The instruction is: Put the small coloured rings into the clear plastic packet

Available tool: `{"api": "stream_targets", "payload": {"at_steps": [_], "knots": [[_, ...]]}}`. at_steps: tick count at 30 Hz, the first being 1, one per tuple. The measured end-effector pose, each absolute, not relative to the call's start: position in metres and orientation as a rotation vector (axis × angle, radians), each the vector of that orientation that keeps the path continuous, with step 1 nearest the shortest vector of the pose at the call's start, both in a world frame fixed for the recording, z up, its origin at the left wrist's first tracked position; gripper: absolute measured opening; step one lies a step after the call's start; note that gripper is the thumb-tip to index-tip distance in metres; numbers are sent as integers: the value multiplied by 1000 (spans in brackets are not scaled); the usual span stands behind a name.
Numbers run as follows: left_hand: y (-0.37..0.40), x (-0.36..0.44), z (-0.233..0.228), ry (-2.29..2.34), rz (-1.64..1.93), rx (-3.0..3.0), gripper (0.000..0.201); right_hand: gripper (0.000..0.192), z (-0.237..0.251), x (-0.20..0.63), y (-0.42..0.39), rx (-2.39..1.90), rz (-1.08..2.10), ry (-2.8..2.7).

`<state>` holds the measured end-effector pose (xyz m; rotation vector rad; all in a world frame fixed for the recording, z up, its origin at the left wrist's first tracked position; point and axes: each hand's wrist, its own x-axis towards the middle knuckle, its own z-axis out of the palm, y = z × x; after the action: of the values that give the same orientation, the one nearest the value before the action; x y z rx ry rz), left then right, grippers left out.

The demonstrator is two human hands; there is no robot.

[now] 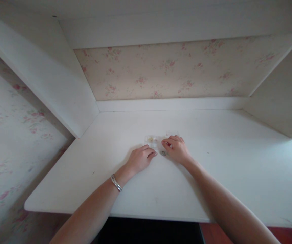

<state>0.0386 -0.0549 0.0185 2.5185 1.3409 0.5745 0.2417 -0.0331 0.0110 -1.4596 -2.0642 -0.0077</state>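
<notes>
Left fingers [151, 156] pinch a tiny, round, silvery piece [156, 153]; right fingers [165, 146], I cannot tell.

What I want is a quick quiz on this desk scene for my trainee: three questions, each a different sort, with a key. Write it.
1. Multiple choice: on which side is the silver bracelet worn?
A) right only
B) left only
C) both
2. True or false: the clear container holding yellowish bits lies farther from the front edge of the white desk than the small round piece does.
3. Fill in the missing word: the small round piece lies ____ the left hand and the right hand.

Key:
1. B
2. True
3. between
</notes>
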Motion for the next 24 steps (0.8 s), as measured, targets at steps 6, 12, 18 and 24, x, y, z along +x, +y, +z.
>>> {"api": "stream_targets", "payload": {"at_steps": [6, 12, 18, 24], "knots": [[-47, 40, 21, 1356, 696, 2378, 27, 19, 19, 242, -40, -1371, 55, -2087], [-26, 47, 35, 1484, 752, 2436, 30, 20, 29, 237, -53, -1206, 67, -2319], [3, 70, 47, 1596, 545, 2531, 30, 20, 33, 233, -61, -1177, -31, -2471], [18, 79, 44, 1652, 355, 2657, 32, 21, 31, 232, -60, -1191, -75, -2495]]}}
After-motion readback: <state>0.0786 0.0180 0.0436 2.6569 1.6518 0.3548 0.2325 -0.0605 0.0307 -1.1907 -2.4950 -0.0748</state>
